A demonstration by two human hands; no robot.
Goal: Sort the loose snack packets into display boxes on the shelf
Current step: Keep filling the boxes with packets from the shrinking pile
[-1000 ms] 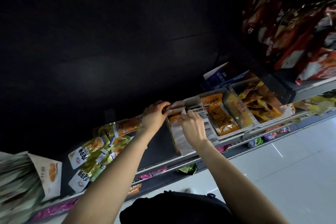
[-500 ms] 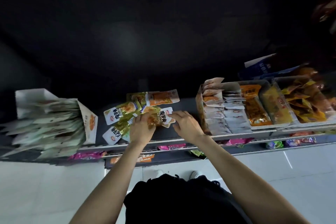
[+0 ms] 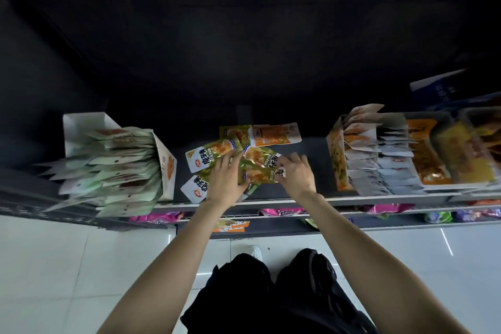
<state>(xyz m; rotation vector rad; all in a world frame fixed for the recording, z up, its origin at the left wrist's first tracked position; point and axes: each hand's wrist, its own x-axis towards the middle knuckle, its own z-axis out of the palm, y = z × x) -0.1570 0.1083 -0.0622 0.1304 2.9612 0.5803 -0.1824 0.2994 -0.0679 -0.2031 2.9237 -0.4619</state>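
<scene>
Far left, around 9 o'clock, there's a white cardboard display box [image 3: 166, 168] stuffed with pale green and white flat packets [image 3: 113, 168], their long edges running left-right and their tips fanning out toward 9 o'clock, past the dark shelf [image 3: 303, 192] edge.

Dead centre is the pile of loose green-and-white glossy snack packets [image 3: 210, 156], lying flat on the shelf and overlapping each other. The top-left one has its long axis tilted roughly from 8 to 2 o'clock, white end toward 8. One orange-and-white flat packet [image 3: 275, 134] sits at the 12 o'clock side of the pile, long axis left-right, face up.

The left hand [image 3: 225, 182] lies on the pile with fingers spread and reaching toward 12 o'clock, thumb tucked against a packet near the pile's 6 o'clock edge (looks more like pressing than a real clench, so I'd call it unclenched). The right hand [image 3: 296, 177] is just beside it at 3 o'clock, fingertips curled in and pinching the white end of a green packet [image 3: 264, 171] whose long axis runs about 10 to 4 o'clock.

Over at 3 o'clock stands an orange-printed cardboard display box [image 3: 334, 154] packed with rows of white-backed packets [image 3: 379, 171], upright and stacked front to back. Right of that are clear plastic trays of orange and yellow snacks [image 3: 425, 160].

Below the shelf edge: pink packets [image 3: 282, 211] on a lower tier, white tiled floor [image 3: 54, 266].
</scene>
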